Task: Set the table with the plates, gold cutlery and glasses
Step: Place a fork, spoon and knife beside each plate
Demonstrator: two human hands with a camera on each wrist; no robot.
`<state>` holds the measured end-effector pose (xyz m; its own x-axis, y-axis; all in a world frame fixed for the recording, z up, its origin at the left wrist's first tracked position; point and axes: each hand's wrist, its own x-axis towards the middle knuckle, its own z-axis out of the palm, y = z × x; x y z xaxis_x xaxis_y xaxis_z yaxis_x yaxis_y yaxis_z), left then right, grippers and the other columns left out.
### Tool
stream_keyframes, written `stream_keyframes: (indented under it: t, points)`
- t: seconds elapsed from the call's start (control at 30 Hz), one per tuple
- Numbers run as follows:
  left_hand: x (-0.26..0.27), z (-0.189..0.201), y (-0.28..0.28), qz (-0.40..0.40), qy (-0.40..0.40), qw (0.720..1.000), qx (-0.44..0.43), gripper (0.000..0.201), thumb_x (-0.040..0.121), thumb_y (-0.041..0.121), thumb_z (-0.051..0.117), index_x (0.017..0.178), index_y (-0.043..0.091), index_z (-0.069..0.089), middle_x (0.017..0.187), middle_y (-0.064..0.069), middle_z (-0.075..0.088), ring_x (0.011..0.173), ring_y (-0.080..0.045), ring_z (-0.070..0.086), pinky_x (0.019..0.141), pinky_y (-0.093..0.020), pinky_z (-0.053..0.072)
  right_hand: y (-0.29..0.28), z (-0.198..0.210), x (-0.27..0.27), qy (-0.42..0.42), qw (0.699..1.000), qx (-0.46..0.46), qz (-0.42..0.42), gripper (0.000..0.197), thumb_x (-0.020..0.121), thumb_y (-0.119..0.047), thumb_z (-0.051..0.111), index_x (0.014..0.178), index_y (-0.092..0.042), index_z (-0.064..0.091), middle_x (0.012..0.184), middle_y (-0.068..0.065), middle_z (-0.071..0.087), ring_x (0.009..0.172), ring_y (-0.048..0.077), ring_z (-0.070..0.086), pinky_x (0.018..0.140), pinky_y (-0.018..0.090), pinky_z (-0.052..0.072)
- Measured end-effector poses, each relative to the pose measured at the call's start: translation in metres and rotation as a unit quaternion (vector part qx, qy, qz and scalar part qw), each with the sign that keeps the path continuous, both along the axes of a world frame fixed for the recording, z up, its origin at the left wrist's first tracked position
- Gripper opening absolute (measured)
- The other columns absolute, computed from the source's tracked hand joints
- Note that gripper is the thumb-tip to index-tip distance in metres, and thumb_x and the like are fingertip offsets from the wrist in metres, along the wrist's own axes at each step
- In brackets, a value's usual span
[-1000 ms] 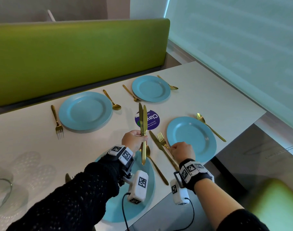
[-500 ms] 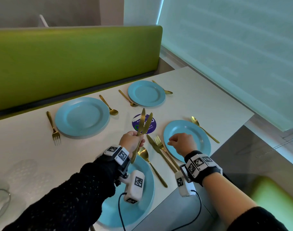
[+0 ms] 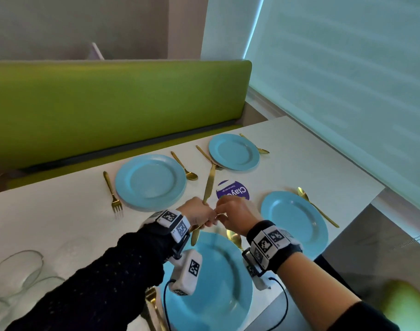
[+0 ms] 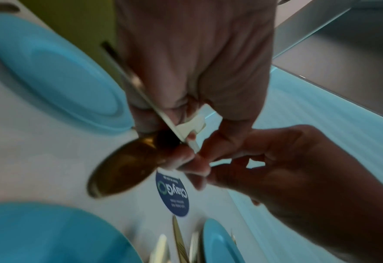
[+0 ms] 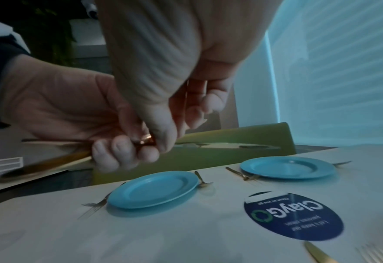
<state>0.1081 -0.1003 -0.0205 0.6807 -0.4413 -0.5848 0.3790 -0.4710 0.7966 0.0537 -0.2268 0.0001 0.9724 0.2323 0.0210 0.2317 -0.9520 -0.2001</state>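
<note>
Progress-wise, most of the table (image 3: 61, 211) is being covered already. Going left to right: the glasses (image 3: 15, 271) are still being left bunched at the near left edge, not handed out yet. At the far edge, a blue plate (image 3: 150, 182) is being flanked by a fork (image 3: 112, 194) and a spoon (image 3: 185, 167), and the second far plate (image 3: 234, 151) is getting the same treatment. The near plate (image 3: 211, 283) is being kept company by some gold cutlery at its left, partly hidden by the sleeve. By the right edge, the last plate (image 3: 295, 220) is being bordered by a spoon (image 3: 316, 206).

So knives and glasses are judged to be what is left.

The left hand (image 3: 199, 215) is being kept clenched around gold knives (image 3: 209, 185), blades pointing toward the far edge, above the near plate. The right hand (image 3: 233, 215) is being closed in a pinch on that same bundle; exactly which piece is being pinched cannot be told through the blur.

Compared with half a second back, the right hand is being brought over from the right-hand plate to meet the left, and only one blade is being shown sticking up instead of two fanned apart.
</note>
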Motion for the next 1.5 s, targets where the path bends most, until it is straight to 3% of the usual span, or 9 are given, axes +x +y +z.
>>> stream_keyframes:
  t: [0.1, 0.23, 0.5, 0.57, 0.67, 0.77, 0.97, 1.1, 1.5]
  points:
    - [0.01, 0.004, 0.014, -0.029, 0.007, 1.0, 0.008, 0.017, 0.078, -0.003, 0.045, 0.07, 0.002, 0.06, 0.078, -0.016, 0.064, 0.056, -0.015, 0.049, 0.05, -0.021, 0.035, 0.01, -0.002, 0.008, -0.028, 0.998, 0.005, 0.054, 0.023, 0.057, -0.006, 0.079, 0.072, -0.023, 0.078, 0.07, -0.004, 0.071, 0.062, 0.017, 0.068, 0.049, 0.015, 0.039]
    - [0.027, 0.001, 0.026, -0.018, 0.033, 0.999, 0.01, 0.031, 0.086, 0.001, 0.032, 0.071, -0.005, 0.059, 0.063, -0.013, 0.066, 0.051, -0.018, 0.05, 0.044, -0.023, 0.035, 0.017, -0.006, 0.025, 0.06, 0.997, -0.022, 0.047, 0.024, 0.086, -0.02, 0.057, 0.104, -0.024, 0.073, 0.101, -0.001, 0.071, 0.099, 0.019, 0.062, 0.075, 0.025, 0.046]
    - [0.075, 0.011, 0.033, 0.031, 0.019, 0.999, 0.04, 0.023, 0.095, 0.006, 0.027, 0.09, -0.001, 0.048, 0.069, -0.01, 0.063, 0.048, -0.014, 0.054, 0.042, -0.019, 0.037, 0.016, -0.009, 0.091, 0.067, 0.994, -0.068, 0.06, 0.027, 0.091, -0.028, 0.049, 0.106, -0.027, 0.071, 0.105, -0.001, 0.068, 0.105, 0.02, 0.058, 0.08, 0.03, 0.047]
    - [0.096, 0.007, 0.038, 0.061, -0.026, 0.994, 0.084, 0.027, 0.096, 0.007, 0.034, 0.082, 0.001, 0.055, 0.075, -0.01, 0.067, 0.048, -0.012, 0.06, 0.045, -0.018, 0.042, 0.012, -0.009, 0.108, 0.059, 0.994, -0.079, 0.036, 0.027, 0.092, -0.029, 0.047, 0.106, -0.027, 0.071, 0.107, -0.001, 0.067, 0.105, 0.021, 0.059, 0.081, 0.03, 0.049]
    - [0.126, 0.002, 0.051, 0.164, -0.087, 0.975, 0.123, 0.023, 0.092, 0.004, 0.039, 0.101, -0.007, 0.056, 0.087, -0.013, 0.072, 0.073, -0.027, 0.07, 0.059, -0.03, 0.051, 0.0, -0.009, 0.138, 0.056, 0.992, -0.098, -0.052, 0.029, 0.091, -0.027, 0.046, 0.106, -0.022, 0.07, 0.106, 0.002, 0.068, 0.1, 0.025, 0.062, 0.079, 0.031, 0.05]
    - [0.143, 0.002, 0.059, 0.215, -0.076, 0.967, 0.111, 0.021, 0.097, 0.007, 0.033, 0.102, -0.002, 0.051, 0.072, -0.006, 0.065, 0.049, -0.012, 0.057, 0.047, -0.021, 0.042, -0.015, -0.016, 0.168, 0.084, 0.976, -0.07, -0.189, 0.027, 0.087, -0.02, 0.048, 0.102, -0.017, 0.07, 0.102, 0.008, 0.067, 0.095, 0.029, 0.063, 0.077, 0.031, 0.05]
    - [0.158, -0.013, 0.058, 0.22, -0.066, 0.972, 0.05, 0.029, 0.099, 0.007, 0.029, 0.113, -0.006, 0.051, 0.088, -0.014, 0.066, 0.055, -0.015, 0.049, 0.053, -0.023, 0.04, -0.026, -0.05, 0.22, 0.109, 0.941, -0.047, -0.317, 0.023, 0.088, -0.013, 0.05, 0.104, -0.005, 0.064, 0.106, 0.013, 0.065, 0.099, 0.031, 0.063, 0.076, 0.032, 0.049]
    - [0.163, -0.033, 0.062, 0.247, -0.053, 0.967, 0.026, 0.026, 0.099, 0.012, 0.033, 0.117, -0.001, 0.047, 0.073, -0.005, 0.063, 0.057, -0.014, 0.05, 0.053, -0.024, 0.039, -0.021, -0.072, 0.24, 0.126, 0.93, -0.048, -0.343, 0.022, 0.088, -0.01, 0.051, 0.105, -0.003, 0.064, 0.109, 0.014, 0.065, 0.103, 0.032, 0.062, 0.081, 0.034, 0.05]
    - [0.174, -0.046, 0.077, 0.253, -0.044, 0.966, 0.034, 0.027, 0.1, 0.015, 0.035, 0.121, 0.003, 0.047, 0.074, -0.004, 0.063, 0.058, -0.013, 0.051, 0.055, -0.023, 0.041, -0.008, -0.11, 0.254, 0.112, 0.935, -0.092, -0.325, 0.026, 0.091, -0.009, 0.045, 0.105, -0.005, 0.067, 0.104, 0.014, 0.067, 0.098, 0.031, 0.064, 0.08, 0.034, 0.051]
